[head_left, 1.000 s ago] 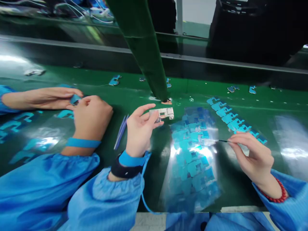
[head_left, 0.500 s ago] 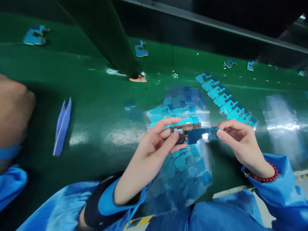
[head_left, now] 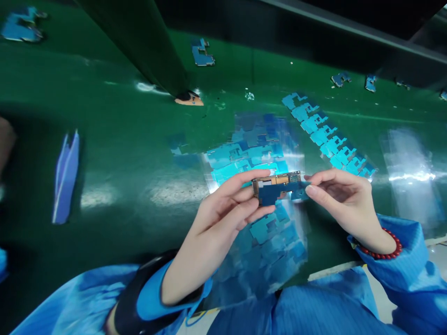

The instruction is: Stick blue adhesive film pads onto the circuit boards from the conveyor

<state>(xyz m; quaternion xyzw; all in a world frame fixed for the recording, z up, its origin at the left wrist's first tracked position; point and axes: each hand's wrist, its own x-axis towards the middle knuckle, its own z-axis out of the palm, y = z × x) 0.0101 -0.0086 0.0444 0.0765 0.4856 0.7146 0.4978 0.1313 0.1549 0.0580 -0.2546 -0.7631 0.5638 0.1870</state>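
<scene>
My left hand (head_left: 232, 204) grips a small circuit board (head_left: 279, 178) by its left end, fingers along its edges. Between thumb and forefinger, my right hand (head_left: 338, 193) pinches the right end of a dark blue cut-out film (head_left: 270, 193). The film lies over much of the board's face, its left part close to my left thumb; whether it touches all along I cannot tell. The board's upper edge shows above the film. Under both hands is a pile of clear sheets with blue cut-out films (head_left: 258, 151).
Purple tweezers (head_left: 66, 179) lie at the left. A row of overlapping blue-covered pieces (head_left: 324, 135) runs diagonally at the right, near a clear plastic sheet (head_left: 408, 172). Blue-covered boards (head_left: 202, 53) lie further back, past a dark post (head_left: 139, 42). Another person's hand (head_left: 5, 142) shows at the left edge.
The blue film has moved left over the board, covering more of it, and my left thumb has shifted off the board's face. The other person's hand has moved mostly out of view.
</scene>
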